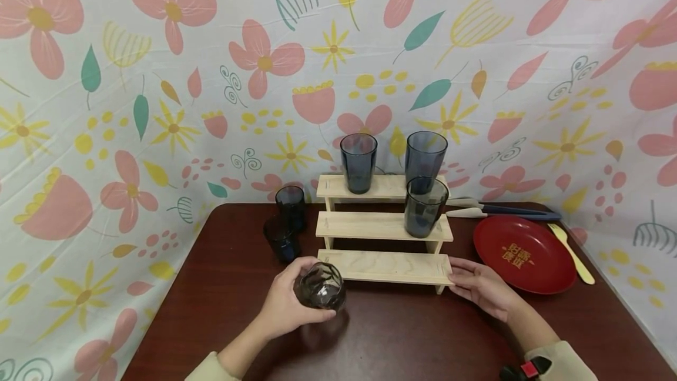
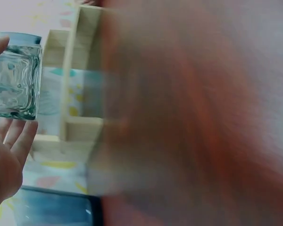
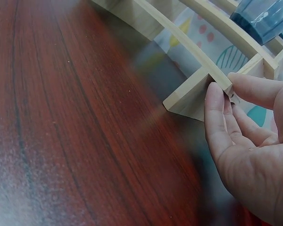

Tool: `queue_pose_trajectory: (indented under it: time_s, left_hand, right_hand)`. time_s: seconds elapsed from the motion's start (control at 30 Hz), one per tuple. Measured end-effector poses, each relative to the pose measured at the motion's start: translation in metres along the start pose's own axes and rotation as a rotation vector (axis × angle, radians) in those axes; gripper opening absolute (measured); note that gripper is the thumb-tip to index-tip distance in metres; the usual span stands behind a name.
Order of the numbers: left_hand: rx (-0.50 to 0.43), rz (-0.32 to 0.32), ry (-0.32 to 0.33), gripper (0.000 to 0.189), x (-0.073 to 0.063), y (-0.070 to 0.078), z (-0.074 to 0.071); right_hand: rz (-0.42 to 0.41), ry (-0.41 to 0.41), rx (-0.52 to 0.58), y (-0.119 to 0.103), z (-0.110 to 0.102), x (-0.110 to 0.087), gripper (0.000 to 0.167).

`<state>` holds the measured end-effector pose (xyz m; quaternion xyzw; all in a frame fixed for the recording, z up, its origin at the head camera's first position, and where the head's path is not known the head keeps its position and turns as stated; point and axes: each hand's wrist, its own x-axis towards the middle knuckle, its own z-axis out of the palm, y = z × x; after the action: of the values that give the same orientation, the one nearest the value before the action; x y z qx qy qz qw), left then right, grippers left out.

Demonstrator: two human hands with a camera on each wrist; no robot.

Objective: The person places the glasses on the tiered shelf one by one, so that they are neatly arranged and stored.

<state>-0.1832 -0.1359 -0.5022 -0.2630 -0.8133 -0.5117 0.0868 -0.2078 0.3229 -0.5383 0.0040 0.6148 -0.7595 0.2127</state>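
Observation:
My left hand [image 1: 288,304] holds a clear, grey-tinted faceted glass [image 1: 321,287] above the table, just in front of the rack's left end. In the left wrist view the thumb and fingers span this glass [image 2: 19,80]. The right hand [image 1: 483,288] pinches the right end of the lowest step of a three-tier wooden rack [image 1: 383,266]; in the right wrist view thumb and fingers grip the step's corner [image 3: 221,84]. Two blue-tinted glasses stand on the top tier, one left [image 1: 359,163], one right [image 1: 426,154]. Another tinted glass [image 1: 425,210] is on the middle tier's right end.
Left of the rack are two dark glasses, one behind [image 1: 291,207] and one tilted in front [image 1: 282,239]. A red plate [image 1: 550,251] lies at right, with a yellow knife [image 1: 573,254] beside it and blue-handled utensils [image 1: 508,211] behind. Patterned cloth [image 1: 185,104] hangs behind the table [image 1: 381,334].

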Motion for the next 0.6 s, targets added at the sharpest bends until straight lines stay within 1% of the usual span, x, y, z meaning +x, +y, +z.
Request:
queue_pose_trajectory:
  time_s: [0.17, 0.33, 0.5, 0.6]
  left_hand:
    - [0.031, 0.027, 0.042, 0.085, 0.022, 0.014, 0.005]
    - [0.075, 0.042, 0.094, 0.087, 0.048, 0.022, 0.011]
    - [0.105, 0.032, 0.136, 0.086, 0.078, 0.026, 0.019]
    - [0.124, 0.000, 0.144, 0.087, 0.093, 0.025, 0.025]
  right_hand:
    - [-0.004, -0.003, 0.007, 0.000, 0.000, 0.000, 0.072]
    - [-0.011, -0.009, 0.014, 0.001, -0.001, 0.000, 0.070]
    - [-0.016, -0.010, 0.018, 0.001, -0.001, -0.001, 0.069]
    - [-0.014, -0.008, 0.019, 0.001, -0.001, -0.001, 0.069]
